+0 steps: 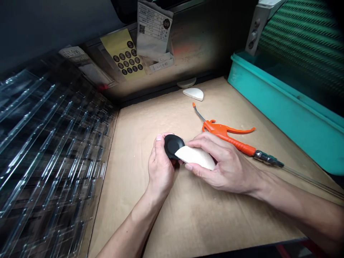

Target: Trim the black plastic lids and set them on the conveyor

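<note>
My left hand (160,165) is closed around a small round black part (172,144), held just above the cardboard-covered bench (166,222). My right hand (220,163) grips a white half-moon pad (195,156) between thumb and fingers. The pad's tip rests against the black part's face. Both hands meet at the middle of the bench.
An orange air blow gun (228,134) with its hose lies just behind my right hand. Another white half-moon pad (194,93) sits at the back. A teal bin (271,104) stands at the right. Clear plastic trays (45,150) are stacked at the left. Label sheets (125,53) hang behind.
</note>
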{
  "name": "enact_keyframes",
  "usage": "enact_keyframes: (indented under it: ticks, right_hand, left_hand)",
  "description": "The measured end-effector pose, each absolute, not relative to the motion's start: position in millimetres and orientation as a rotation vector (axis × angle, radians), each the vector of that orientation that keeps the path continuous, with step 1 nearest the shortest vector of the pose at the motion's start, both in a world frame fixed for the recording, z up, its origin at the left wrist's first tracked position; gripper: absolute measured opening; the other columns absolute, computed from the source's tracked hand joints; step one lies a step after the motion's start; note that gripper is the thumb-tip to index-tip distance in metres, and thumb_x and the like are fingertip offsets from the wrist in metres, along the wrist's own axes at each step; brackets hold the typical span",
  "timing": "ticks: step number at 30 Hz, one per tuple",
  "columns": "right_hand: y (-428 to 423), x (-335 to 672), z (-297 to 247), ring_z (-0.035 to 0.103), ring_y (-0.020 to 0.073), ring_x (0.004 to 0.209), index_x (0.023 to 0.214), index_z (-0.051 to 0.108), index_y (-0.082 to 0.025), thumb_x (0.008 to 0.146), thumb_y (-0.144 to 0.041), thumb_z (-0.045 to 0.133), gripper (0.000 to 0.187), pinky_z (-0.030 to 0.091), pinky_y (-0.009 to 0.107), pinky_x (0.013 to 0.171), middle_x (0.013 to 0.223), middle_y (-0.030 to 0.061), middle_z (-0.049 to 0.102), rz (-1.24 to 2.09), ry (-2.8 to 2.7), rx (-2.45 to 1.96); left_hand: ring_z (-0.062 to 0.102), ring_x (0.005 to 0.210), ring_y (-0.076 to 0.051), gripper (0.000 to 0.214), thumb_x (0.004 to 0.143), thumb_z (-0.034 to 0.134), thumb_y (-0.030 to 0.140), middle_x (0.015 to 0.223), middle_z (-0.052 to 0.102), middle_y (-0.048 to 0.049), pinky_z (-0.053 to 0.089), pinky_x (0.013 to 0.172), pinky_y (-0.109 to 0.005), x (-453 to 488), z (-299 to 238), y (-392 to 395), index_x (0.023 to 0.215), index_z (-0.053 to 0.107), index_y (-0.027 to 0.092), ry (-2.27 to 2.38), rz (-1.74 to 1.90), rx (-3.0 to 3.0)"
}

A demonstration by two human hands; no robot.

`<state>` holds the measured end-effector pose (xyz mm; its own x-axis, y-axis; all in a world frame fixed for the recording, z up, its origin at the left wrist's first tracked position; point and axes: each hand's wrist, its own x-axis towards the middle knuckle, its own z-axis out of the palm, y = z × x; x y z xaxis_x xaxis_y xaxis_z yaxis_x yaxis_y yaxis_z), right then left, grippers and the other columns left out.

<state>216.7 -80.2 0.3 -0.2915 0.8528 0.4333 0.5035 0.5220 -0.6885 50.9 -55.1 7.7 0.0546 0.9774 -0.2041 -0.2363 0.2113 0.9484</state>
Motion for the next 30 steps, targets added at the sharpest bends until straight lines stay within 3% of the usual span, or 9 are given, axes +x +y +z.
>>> enact_keyframes:
  ticks: [6, 11, 15, 20, 26, 30]
  right_hand:
    - [-71, 227, -7, 0.062, 0.0241, 0.097, 0.118, 0.060, -0.018, 0.087, -0.031, 0.070, 0.035, 0.053, 0.040, 0.087, 0.111, 0.0069, 0.061, 0.431, -1.911, -1.203]
    - [-71, 226, -7, 0.062, 0.0250, 0.099, 0.120, 0.058, -0.016, 0.088, -0.033, 0.070, 0.038, 0.053, 0.041, 0.088, 0.112, 0.0083, 0.059, 0.338, -1.888, -1.180]
    - [-75, 221, -3, 0.062, 0.0265, 0.100, 0.122, 0.057, -0.017, 0.091, -0.034, 0.065, 0.036, 0.054, 0.043, 0.086, 0.114, 0.0100, 0.059, 0.323, -1.895, -1.184]
    - [-80, 216, 2, 0.062, 0.0257, 0.096, 0.123, 0.058, -0.016, 0.092, -0.036, 0.065, 0.038, 0.056, 0.042, 0.083, 0.114, 0.0108, 0.059, 0.392, -1.946, -1.154]
    - [-84, 216, 3, 0.062, 0.0256, 0.097, 0.126, 0.058, -0.014, 0.093, -0.038, 0.066, 0.042, 0.057, 0.041, 0.079, 0.116, 0.0128, 0.057, 0.401, -1.991, -1.045]
    - [-83, 217, 1, 0.061, 0.0251, 0.096, 0.126, 0.059, -0.013, 0.093, -0.039, 0.066, 0.043, 0.057, 0.042, 0.080, 0.116, 0.0125, 0.055, 0.441, -1.989, -1.031]
  left_hand:
    - [0.053, 0.044, -0.014, 0.043, 0.101, 0.031, 0.048, 0.056, 0.058, -0.0010, 0.036, 0.043, -0.022, 53, 10, -54, 0.094, 0.059, 0.017, 0.986, 0.986, 0.844]
    - [0.049, 0.038, -0.012, 0.050, 0.100, 0.028, 0.056, 0.053, 0.055, -0.0008, 0.034, 0.040, -0.022, 55, 5, -57, 0.090, 0.056, 0.016, 0.865, 0.838, 0.755]
    - [0.050, 0.039, -0.012, 0.061, 0.098, 0.022, 0.064, 0.056, 0.055, -0.0016, 0.038, 0.038, -0.023, 59, 2, -59, 0.087, 0.056, 0.015, 0.816, 0.749, 0.723]
    - [0.054, 0.042, -0.014, 0.072, 0.092, 0.023, 0.075, 0.060, 0.058, -0.0034, 0.042, 0.038, -0.024, 60, 1, -60, 0.097, 0.059, 0.013, 0.817, 0.709, 0.616]
    - [0.058, 0.050, -0.014, 0.068, 0.087, 0.033, 0.079, 0.065, 0.058, -0.0032, 0.044, 0.041, -0.023, 58, 4, -58, 0.085, 0.059, 0.016, 0.831, 0.733, 0.489]
    - [0.055, 0.047, -0.014, 0.074, 0.083, 0.034, 0.083, 0.063, 0.057, -0.0026, 0.041, 0.038, -0.022, 57, 3, -58, 0.088, 0.060, 0.015, 0.830, 0.696, 0.489]
